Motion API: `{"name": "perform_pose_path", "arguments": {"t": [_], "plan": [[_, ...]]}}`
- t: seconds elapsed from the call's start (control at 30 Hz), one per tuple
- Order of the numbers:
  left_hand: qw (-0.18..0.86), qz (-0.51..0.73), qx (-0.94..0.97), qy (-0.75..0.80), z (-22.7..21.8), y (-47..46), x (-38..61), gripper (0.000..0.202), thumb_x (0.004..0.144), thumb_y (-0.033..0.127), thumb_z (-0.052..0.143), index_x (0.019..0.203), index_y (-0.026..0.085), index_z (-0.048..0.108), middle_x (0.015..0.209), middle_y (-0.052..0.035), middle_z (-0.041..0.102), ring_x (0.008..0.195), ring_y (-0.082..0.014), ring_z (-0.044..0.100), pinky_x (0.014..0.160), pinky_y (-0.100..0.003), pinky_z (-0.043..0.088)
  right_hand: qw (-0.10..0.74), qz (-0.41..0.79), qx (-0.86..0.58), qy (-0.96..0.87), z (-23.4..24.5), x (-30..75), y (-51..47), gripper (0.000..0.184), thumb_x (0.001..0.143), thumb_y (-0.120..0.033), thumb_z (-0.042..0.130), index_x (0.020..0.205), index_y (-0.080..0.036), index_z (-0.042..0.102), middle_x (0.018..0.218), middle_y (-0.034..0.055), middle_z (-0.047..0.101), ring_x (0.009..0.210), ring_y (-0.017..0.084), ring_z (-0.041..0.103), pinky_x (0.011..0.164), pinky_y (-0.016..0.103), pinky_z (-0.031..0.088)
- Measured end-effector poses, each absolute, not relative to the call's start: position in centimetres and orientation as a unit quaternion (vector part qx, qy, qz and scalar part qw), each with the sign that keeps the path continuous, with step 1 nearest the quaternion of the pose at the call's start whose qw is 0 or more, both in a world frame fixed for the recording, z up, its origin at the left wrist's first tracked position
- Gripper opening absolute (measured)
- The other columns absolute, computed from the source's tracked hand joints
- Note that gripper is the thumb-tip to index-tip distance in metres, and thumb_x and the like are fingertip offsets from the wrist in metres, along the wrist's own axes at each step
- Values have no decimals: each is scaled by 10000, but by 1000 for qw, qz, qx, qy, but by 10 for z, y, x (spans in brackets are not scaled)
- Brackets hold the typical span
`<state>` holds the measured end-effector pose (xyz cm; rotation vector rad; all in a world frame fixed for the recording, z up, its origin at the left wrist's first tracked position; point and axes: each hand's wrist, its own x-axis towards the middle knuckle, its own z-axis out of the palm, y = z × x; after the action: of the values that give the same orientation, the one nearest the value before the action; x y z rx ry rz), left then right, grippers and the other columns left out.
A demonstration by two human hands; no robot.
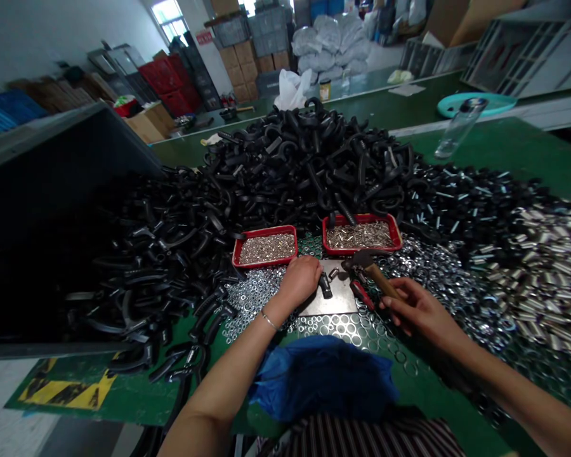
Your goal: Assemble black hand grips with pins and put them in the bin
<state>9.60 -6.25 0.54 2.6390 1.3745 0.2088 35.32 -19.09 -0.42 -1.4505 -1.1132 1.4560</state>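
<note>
My left hand (302, 278) is closed on a small black plastic part (325, 287) at the metal plate (330, 304); the fingertips are partly hidden. My right hand (416, 310) grips the wooden handle of a hammer (381, 280). The hammer's dark head lies over the plate's right side. Close to the black part is a short metal sleeve (334, 273). A red-handled tool (362, 296) rests at the plate's right edge, just left of my right hand.
Two red trays (265, 261) (396, 241) of tiny metal pieces stand behind the plate. Black curved parts (309, 158) are heaped beyond them. Rings and washers (345, 325) surround the plate. Metal sleeves (549, 273) pile up at right. A large dark bin (52, 146) stands left; a clear bottle (459, 130) stands back right.
</note>
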Motion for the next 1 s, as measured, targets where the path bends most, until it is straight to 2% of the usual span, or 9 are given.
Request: {"name": "perform_pose_path", "arguments": {"t": [0.23, 0.43, 0.5, 0.57, 0.67, 0.73, 0.8, 0.9, 1.0], "plan": [[36, 27, 901, 432, 4, -59, 97, 251, 991, 266, 460, 906, 126, 650, 933, -112, 679, 918, -249, 623, 888, -386, 426, 400, 585, -562, -427, -5, 350, -191, 400, 837, -507, 688, 1078, -239, 513, 848, -1, 674, 511, 98, 524, 361, 188, 391], [-26, -8, 963, 268, 17, -50, 105, 244, 988, 171, 419, 953, 148, 659, 948, -105, 669, 965, -243, 590, 953, -407, 367, 383, 569, -573, -449, -6, 352, -188, 436, 837, -540, 674, 1116, -240, 522, 852, 11, 679, 521, 116, 545, 369, 201, 387], [-16, -18, 970, 242, 21, -49, 104, 215, 987, 236, 463, 962, 156, 662, 959, -103, 667, 992, -252, 581, 972, -415, 359, 360, 539, -589, -482, -3, 356, -186, 429, 843, -536, 664, 1143, -252, 547, 779, -3, 676, 505, 132, 552, 375, 218, 391], [8, 0, 957, 290, 22, -52, 98, 324, 948, 435, 552, 1037, 138, 648, 1015, -128, 658, 1045, -293, 566, 993, -449, 358, 330, 482, -610, -535, 4, 359, -184, 437, 861, -510, 647, 1223, -274, 576, 724, 1, 679, 544, 176, 602, 424, 265, 452], [81, 74, 906, 409, 10, -70, 87, 783, 786, 663, 661, 1321, 115, 496, 1226, -181, 595, 1177, -354, 516, 1038, -499, 354, 312, 382, -600, -630, 21, 358, -182, 515, 899, -441, 608, 1397, -332, 535, 999, 62, 742, 926, 293, 694, 718, 424, 579], [141, 115, 876, 446, -3, -84, 81, 901, 769, 605, 718, 1444, 142, 344, 1317, -184, 550, 1242, -353, 491, 1067, -510, 349, 321, 344, -564, -678, 30, 352, -179, 523, 920, -392, 582, 1438, -363, 509, 1265, 55, 674, 1188, 316, 607, 939, 494, 526], [182, 141, 860, 456, -15, -94, 79, 914, 781, 502, 752, 1477, 157, 271, 1335, -183, 540, 1280, -350, 476, 1086, -526, 342, 313, 334, -541, -706, 33, 344, -173, 510, 913, -360, 587, 1420, -366, 537, 1297, 49, 658, 1203, 305, 601, 997, 491, 497], [205, 154, 851, 457, -24, -96, 79, 935, 775, 441, 771, 1489, 152, 240, 1363, -198, 518, 1323, -365, 442, 1105, -553, 331, 263, 352, -541, -717, 25, 338, -158, 519, 890, -339, 610, 1406, -367, 553, 1188, 49, 710, 1058, 287, 676, 939, 465, 533], [224, 153, 850, 451, -22, -93, 79, 931, 779, 411, 772, 1493, 134, 243, 1340, -202, 537, 1323, -363, 438, 1115, -539, 342, 236, 370, -541, -718, 11, 343, -145, 517, 953, -336, 517, 1468, -360, 474, 1296, 39, 668, 1088, 282, 670, 951, 460, 520]]}}
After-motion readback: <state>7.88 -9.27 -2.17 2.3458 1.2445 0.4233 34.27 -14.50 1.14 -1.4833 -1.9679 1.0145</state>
